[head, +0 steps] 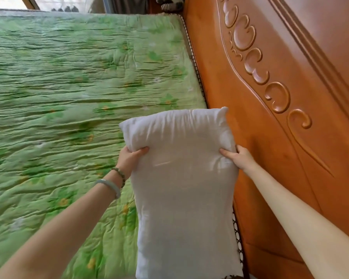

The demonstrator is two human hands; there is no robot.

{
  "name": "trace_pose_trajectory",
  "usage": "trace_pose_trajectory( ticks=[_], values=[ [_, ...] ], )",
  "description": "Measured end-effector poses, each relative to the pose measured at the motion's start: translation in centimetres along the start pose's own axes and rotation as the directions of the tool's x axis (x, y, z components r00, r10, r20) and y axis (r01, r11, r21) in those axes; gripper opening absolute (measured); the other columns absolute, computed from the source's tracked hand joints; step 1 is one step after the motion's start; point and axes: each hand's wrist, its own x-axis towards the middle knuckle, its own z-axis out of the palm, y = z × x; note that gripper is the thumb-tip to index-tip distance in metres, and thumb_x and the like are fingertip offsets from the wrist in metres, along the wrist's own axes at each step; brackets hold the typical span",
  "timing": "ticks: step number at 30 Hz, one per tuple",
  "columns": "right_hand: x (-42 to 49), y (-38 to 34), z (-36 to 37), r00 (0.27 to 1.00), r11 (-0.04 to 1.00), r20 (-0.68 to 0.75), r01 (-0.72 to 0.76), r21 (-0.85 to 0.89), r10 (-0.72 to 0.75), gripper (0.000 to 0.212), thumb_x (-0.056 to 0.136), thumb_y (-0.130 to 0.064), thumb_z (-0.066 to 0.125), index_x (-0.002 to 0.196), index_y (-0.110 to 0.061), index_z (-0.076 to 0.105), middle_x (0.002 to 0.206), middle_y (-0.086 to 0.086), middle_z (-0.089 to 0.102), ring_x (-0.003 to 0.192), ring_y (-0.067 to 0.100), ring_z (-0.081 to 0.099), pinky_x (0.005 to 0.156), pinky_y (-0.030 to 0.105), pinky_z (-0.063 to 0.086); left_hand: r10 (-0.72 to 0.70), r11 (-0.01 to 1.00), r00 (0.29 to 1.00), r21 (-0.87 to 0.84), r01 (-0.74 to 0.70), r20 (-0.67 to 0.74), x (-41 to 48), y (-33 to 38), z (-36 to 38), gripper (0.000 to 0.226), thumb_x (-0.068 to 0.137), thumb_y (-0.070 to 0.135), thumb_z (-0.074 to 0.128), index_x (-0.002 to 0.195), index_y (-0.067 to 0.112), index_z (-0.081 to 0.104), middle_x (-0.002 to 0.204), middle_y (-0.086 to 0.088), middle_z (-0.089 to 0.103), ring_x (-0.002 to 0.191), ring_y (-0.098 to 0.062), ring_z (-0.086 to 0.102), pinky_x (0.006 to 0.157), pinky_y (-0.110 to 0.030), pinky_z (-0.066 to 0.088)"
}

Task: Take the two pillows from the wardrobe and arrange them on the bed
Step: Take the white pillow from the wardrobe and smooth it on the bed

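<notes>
Filling most of the room from where I stand is the bed (12, 10), w/ a green flower-print quilt (79, 63) wrinkled all over, running from near left to the far end. Along its right side rises a glossy orange-brown wooden headboard (270, 141) w/ carved scrolls. A dark woven mat edge (191, 49) shows between quilt & headboard. At the far end, top left, there's a bright window (65, 2), & what looks like a curtain (125, 5) beside it.

The left hand (129, 160) grips the white pillow (185, 194) on its left side, thumb pressed into the fabric on top, other fingers hidden behind. The right hand (238, 158) grips the right side, thumb dug in on top, fingers curled round the edge next to the headboard. The stuffing dents in at both grips, toward the pillow's far end.

The pillow lies lengthwise, near to far, over the bed's right edge, just beside the headboard. Its near end runs out of view. Can't tell if it rests on the quilt or hangs just above.

On the left wrist are a pale bangle (109, 187) & a bead bracelet (120, 176). The pillow hides the mat edge along its length. A dark striped thing (169, 4) sits past the headboard's far end, too blurry to ID.
</notes>
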Motion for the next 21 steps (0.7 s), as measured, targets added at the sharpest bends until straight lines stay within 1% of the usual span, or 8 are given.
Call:
trace_pose_trajectory(
  ticks=[4,8,11,13,15,17,19,21],
  values=[
    [4.7,-0.5,1.1,0.999,1.000,0.049,-0.013,-0.009,0.013,0.051,0.080,-0.030,0.076,0.124,-0.009,0.059,0.115,0.004,0.064,0.097,0.018,0.060,0.086,0.029,0.045,-0.001,0.999,0.999,0.036,0.003,-0.051,3.4,0.1,0.9,0.033,0.082,0.006,0.074,0.113,-0.001,0.065,0.103,-0.016,0.070,0.090,-0.028,0.068,0.079,-0.039,0.059],
    [10.3,-1.1,2.4,0.995,0.999,0.090,-0.045,0.007,0.044,0.050,0.080,-0.031,0.076,0.123,-0.012,0.059,0.111,0.003,0.063,0.092,0.016,0.059,0.083,0.029,0.044,-0.017,0.999,0.996,0.041,0.021,-0.087,8.2,0.4,1.6,0.030,0.083,0.005,0.073,0.111,0.003,0.064,0.100,-0.012,0.070,0.089,-0.026,0.066,0.073,-0.032,0.057],
    [13.8,-0.1,3.8,0.993,0.996,0.084,-0.087,-0.002,0.087,0.048,0.082,-0.026,0.074,0.123,-0.008,0.060,0.115,0.007,0.065,0.098,0.020,0.060,0.088,0.031,0.046,-0.060,0.995,0.996,0.079,0.065,-0.061,11.9,-0.2,2.2,0.049,0.072,0.007,0.081,0.117,-0.001,0.062,0.109,-0.018,0.068,0.096,-0.028,0.065,0.088,-0.041,0.054],
    [15.9,1.2,4.8,0.990,0.994,0.091,-0.111,-0.012,0.112,0.045,0.084,-0.024,0.072,0.124,-0.006,0.059,0.117,0.009,0.065,0.099,0.020,0.060,0.088,0.030,0.045,-0.095,0.991,0.993,0.085,0.101,-0.065,14.0,-1.1,2.8,0.059,0.062,0.014,0.078,0.116,-0.002,0.061,0.108,-0.019,0.067,0.097,-0.029,0.064,0.090,-0.044,0.053],
    [17.8,2.3,5.7,0.988,0.992,0.086,-0.126,-0.032,0.128,0.044,0.086,-0.023,0.069,0.125,-0.005,0.058,0.118,0.011,0.065,0.099,0.019,0.058,0.087,0.029,0.044,-0.094,0.989,0.992,0.104,0.103,-0.084,15.9,-2.0,3.4,0.055,0.060,0.016,0.075,0.112,0.002,0.061,0.103,-0.014,0.067,0.093,-0.026,0.064,0.084,-0.039,0.054],
    [19.9,3.3,6.7,0.988,0.990,0.071,-0.136,-0.037,0.139,0.042,0.087,-0.022,0.068,0.125,-0.005,0.058,0.118,0.011,0.065,0.098,0.020,0.058,0.087,0.029,0.043,-0.089,0.986,0.990,0.131,0.103,-0.109,18.1,-2.9,3.8,0.046,0.067,0.011,0.079,0.109,0.008,0.060,0.100,-0.008,0.068,0.093,-0.024,0.064,0.080,-0.034,0.053],
    [21.8,4.0,7.7,0.990,0.992,0.065,-0.125,-0.033,0.127,0.040,0.088,-0.020,0.067,0.124,-0.004,0.059,0.115,0.011,0.065,0.098,0.020,0.058,0.086,0.028,0.043,-0.096,0.985,0.987,0.129,0.113,-0.132,20.3,-3.9,3.7,0.031,0.077,0.005,0.076,0.104,0.011,0.061,0.099,-0.008,0.068,0.093,-0.025,0.064,0.083,-0.036,0.053],
    [23.2,4.7,8.7,0.992,0.994,0.060,-0.109,-0.008,0.109,0.034,0.087,-0.017,0.067,0.119,-0.006,0.062,0.109,0.008,0.067,0.100,0.022,0.061,0.084,0.027,0.043,-0.096,0.988,0.984,0.103,0.112,-0.149,21.9,-4.8,3.7,0.026,0.074,0.008,0.076,0.094,0.016,0.063,0.094,-0.006,0.068,0.089,-0.024,0.064,0.084,-0.037,0.052]
  ],
)
